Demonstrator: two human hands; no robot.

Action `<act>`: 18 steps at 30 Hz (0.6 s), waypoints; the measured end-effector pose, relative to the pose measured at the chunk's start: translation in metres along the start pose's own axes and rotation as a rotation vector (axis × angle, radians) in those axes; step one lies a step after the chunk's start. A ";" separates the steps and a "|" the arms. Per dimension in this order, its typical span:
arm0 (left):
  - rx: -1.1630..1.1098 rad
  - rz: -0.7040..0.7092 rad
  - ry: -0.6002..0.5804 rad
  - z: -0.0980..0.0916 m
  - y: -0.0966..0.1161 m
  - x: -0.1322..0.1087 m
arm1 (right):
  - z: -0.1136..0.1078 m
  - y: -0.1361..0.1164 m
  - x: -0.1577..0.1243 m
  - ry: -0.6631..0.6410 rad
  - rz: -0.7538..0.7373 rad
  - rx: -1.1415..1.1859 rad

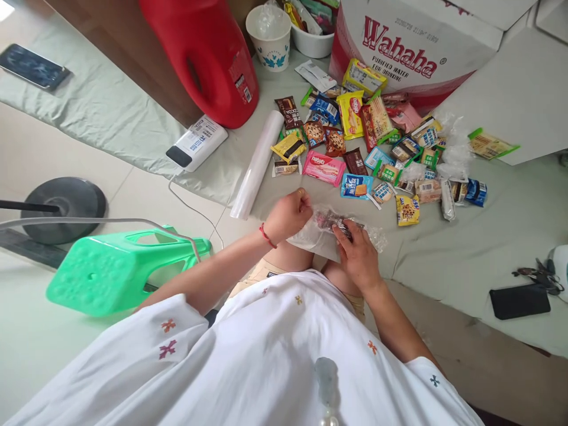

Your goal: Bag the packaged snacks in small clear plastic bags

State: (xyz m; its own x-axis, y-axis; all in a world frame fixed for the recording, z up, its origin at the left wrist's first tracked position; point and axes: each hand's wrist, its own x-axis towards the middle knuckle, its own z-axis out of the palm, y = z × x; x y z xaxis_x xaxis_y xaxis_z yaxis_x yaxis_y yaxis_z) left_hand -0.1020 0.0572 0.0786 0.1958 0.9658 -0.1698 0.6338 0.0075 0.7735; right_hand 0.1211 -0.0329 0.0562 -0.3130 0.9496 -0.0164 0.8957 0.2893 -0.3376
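Note:
Over my lap, my right hand [358,253] presses its fingers and thumb round a dark brown snack packet [331,221]. Clear plastic film [376,235] lies crinkled under and around that packet. At the film's left edge, my left hand [290,216] is closed in a pinch, its fingertips partly hidden. Just beyond both hands, a pink nabati wafer packet [323,168] and a blue snack packet [356,186] lie on the pale green cloth. A roll of clear film [257,165] rests to the left of them.
Many small snack packets [351,115] are heaped before a Wahaha carton [412,47]. A red jug [208,59], paper cup [270,41] and white bowl [313,42] stand behind. A power bank [199,142], green stool [102,272] and phone [33,65] are left; a black phone [519,302] right.

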 end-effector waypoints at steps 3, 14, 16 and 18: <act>-0.193 0.011 -0.146 0.021 0.021 0.004 | 0.001 0.003 0.000 0.005 -0.002 0.002; 0.304 0.297 -0.126 0.078 0.031 -0.025 | -0.020 0.068 -0.035 0.384 0.514 0.185; 0.368 0.320 -0.119 0.079 0.030 -0.026 | -0.018 0.075 -0.035 0.251 0.493 0.228; 0.401 0.345 -0.106 0.081 0.028 -0.025 | -0.019 0.076 -0.032 0.220 0.497 0.330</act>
State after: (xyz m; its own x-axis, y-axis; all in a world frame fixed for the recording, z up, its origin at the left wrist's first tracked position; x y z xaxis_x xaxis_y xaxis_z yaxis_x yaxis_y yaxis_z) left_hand -0.0285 0.0128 0.0552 0.5043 0.8632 -0.0241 0.7515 -0.4249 0.5047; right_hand 0.2053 -0.0393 0.0494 0.2194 0.9736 -0.0637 0.7618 -0.2117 -0.6122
